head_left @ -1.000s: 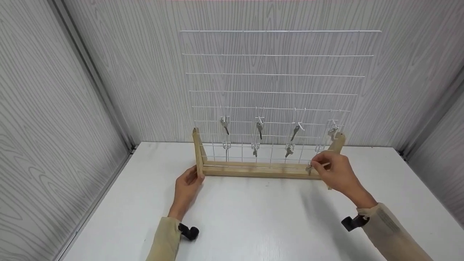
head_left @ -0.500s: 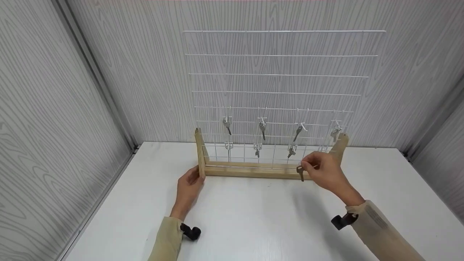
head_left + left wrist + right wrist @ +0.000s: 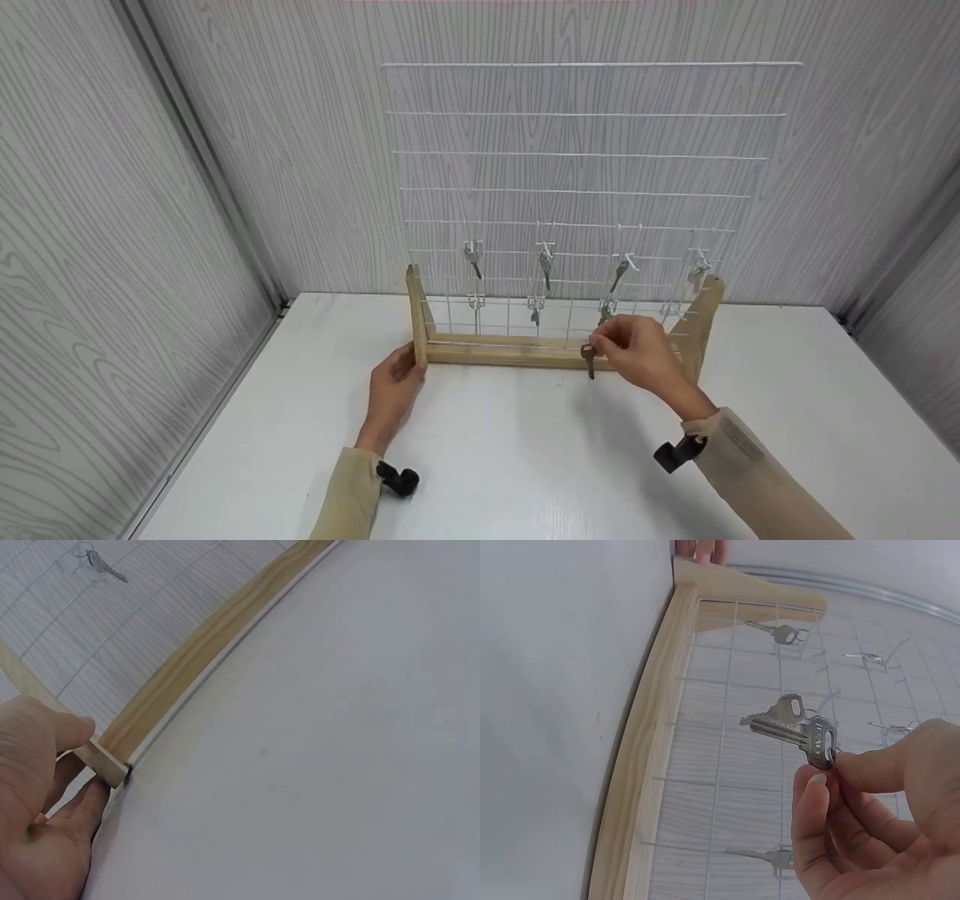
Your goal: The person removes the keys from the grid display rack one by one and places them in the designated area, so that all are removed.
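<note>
My right hand (image 3: 637, 352) pinches a silver key (image 3: 589, 361) between thumb and fingers at its small ring; the blade points down in the head view. In the right wrist view, the key (image 3: 821, 741) shows lettering on its bow and overlaps another key (image 3: 787, 709) hanging behind it. The wire grid (image 3: 577, 155) stands upright in a wooden base (image 3: 510, 354). My left hand (image 3: 394, 386) grips the front end of the left wooden side piece (image 3: 417, 315), thumb on one face and fingers on the other, as the left wrist view shows.
Several keys hang from hooks in two rows on the lower grid, among them an upper-row key (image 3: 546, 262) and a lower-row key (image 3: 535, 313). The right wooden side piece (image 3: 701, 319) stands beyond my right wrist. A white tabletop (image 3: 487, 457) lies in front, patterned panels (image 3: 330, 150) behind.
My right hand has moved left along the base with the pinched key, from near the right side piece to below the lower-row hooks. The left hand keeps its grip.
</note>
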Demonstrator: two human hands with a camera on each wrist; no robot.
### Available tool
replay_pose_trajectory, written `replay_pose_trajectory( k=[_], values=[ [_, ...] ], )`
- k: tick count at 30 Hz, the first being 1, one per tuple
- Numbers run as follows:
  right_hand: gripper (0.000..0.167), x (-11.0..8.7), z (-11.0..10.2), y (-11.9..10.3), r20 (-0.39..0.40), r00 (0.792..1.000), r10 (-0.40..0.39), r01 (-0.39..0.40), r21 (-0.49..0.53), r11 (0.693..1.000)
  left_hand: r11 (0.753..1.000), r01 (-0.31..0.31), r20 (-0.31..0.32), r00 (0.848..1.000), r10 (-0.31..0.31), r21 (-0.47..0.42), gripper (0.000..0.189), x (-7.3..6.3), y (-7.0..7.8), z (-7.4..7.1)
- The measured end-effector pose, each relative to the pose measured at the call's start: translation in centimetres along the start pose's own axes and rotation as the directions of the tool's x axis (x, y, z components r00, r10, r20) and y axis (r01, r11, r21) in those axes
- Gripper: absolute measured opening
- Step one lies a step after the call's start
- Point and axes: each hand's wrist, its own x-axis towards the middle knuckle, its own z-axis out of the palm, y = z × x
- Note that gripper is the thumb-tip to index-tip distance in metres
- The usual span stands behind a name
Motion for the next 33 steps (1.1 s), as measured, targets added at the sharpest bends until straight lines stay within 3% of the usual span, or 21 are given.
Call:
replay_pose_trajectory(
  k=[19,33],
  values=[
    [0.009,0.4,3.2,-0.7,0.137,0.990,0.014,-0.022,0.058,0.998,0.999,-0.018,-0.018,1.000,0.018,0.030,0.048,-0.2,0.2,0.1],
    [0.007,1.0,6.7,-1.2,0.141,0.984,0.106,-0.120,0.100,0.988,1.000,-0.017,-0.016,1.000,0.018,0.016,0.046,-0.3,0.4,0.0]
  ],
)
